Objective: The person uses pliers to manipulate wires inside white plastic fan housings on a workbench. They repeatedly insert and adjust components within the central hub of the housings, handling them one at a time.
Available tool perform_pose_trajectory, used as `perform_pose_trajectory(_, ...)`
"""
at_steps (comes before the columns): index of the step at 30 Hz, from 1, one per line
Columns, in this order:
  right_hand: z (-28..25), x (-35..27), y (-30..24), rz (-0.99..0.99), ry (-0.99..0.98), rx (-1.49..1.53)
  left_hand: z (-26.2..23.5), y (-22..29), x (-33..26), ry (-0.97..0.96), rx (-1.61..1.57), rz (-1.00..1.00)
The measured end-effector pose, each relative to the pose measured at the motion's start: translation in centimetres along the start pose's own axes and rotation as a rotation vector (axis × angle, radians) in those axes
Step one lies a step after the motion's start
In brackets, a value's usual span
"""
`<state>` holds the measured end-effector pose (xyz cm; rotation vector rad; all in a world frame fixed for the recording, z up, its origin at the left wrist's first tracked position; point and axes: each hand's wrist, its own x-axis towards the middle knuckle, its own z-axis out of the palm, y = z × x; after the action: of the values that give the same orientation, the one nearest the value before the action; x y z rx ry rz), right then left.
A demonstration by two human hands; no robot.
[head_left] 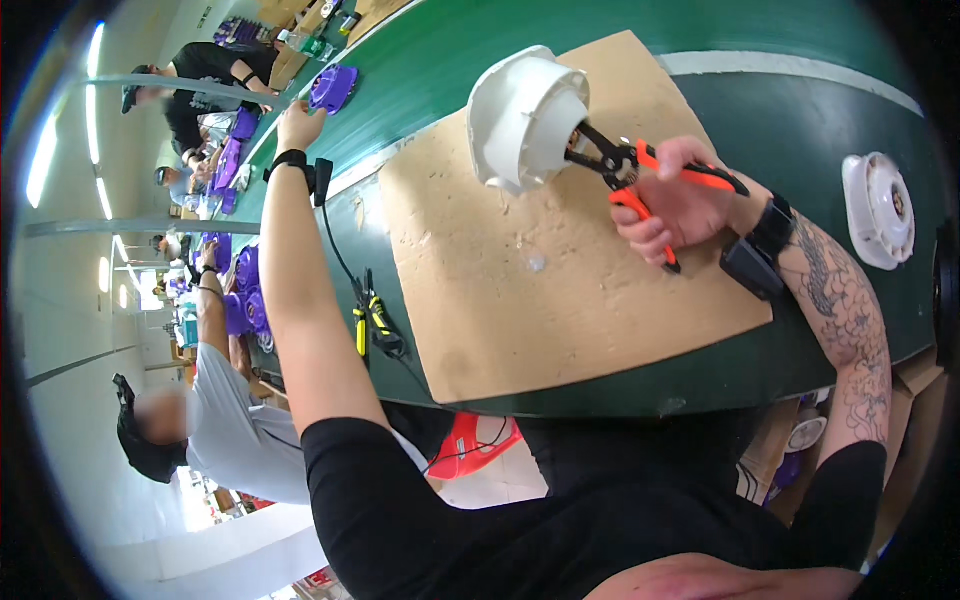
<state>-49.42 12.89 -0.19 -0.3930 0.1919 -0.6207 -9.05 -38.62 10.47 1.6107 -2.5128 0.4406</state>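
Observation:
My right hand (690, 200) is wrapped round pliers (618, 165) with orange and black handles, which stand spread apart. The pliers' black jaws reach the open narrow end of a white plastic housing (525, 120), which lies on its side; what the tips touch inside is hidden. My left arm is stretched far forward across the bench. At its end my left hand (300, 125) has its thumb held out, close to a purple plastic housing (333, 88); whether they touch is unclear.
A brown board (560, 310) lies on the green bench. Yellow-and-black pliers (375, 315) lie left of it, beside a black cable from my left wrist. Another white housing (880, 210) sits at right. Co-workers and several purple housings line the left side; a bottle (305, 45) stands far off.

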Motion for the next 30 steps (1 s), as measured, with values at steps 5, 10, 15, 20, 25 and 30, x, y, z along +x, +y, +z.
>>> perform_pose_trajectory(5, 0.0, 0.4, -0.5, 0.055, 0.036, 0.005, 9.4, -1.2, 5.8, -0.020, -0.007, -0.072)
perform_pose_trajectory(10, 1.4, 0.8, -0.4, 0.069, 0.112, -0.037, 13.7, -4.1, 9.2, 0.003, 0.070, -0.138)
perform_pose_trajectory(15, 1.7, 0.3, -0.6, 0.047, 0.193, -0.005, 15.9, 1.5, 9.6, -0.082, 0.049, -0.220)
perform_pose_trajectory(20, 1.7, 0.5, -0.5, 0.055, 0.153, -0.043, 12.1, -0.7, 5.5, 0.094, 0.090, -0.136)
perform_pose_trajectory(25, 0.4, 0.7, 0.0, 0.084, 0.029, -0.007, 6.4, -3.0, 1.2, 0.185, -0.072, -0.081)
perform_pose_trajectory(30, 0.1, 0.5, -0.2, 0.071, 0.016, -0.038, -1.6, -1.5, -6.1, 0.136, -0.311, 0.017)
